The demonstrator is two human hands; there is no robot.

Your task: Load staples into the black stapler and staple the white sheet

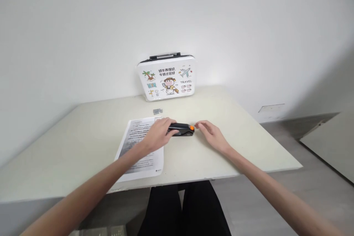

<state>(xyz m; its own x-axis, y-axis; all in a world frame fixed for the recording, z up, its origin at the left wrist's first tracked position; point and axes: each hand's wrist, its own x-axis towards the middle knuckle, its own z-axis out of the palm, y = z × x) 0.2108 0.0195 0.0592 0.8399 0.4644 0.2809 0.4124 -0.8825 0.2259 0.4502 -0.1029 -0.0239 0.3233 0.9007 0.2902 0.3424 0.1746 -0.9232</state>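
Note:
My left hand (159,133) is wrapped round a black stapler (182,129) with an orange button on its right end. Under that hand and wrist lies a printed sheet of paper (149,162), partly hidden by my forearm. Just right of the stapler's orange end is my right hand (211,134), apart from it, its fingers loosely bent and nothing visible in them. A few grey strips of staples (157,111) rest on the table behind the paper.
A white travel case (167,77) with cartoon prints and a black handle stands against the wall at the back of the pale table (221,107). The table's front edge runs just above my legs. On the right is a low white panel (332,143) near the floor.

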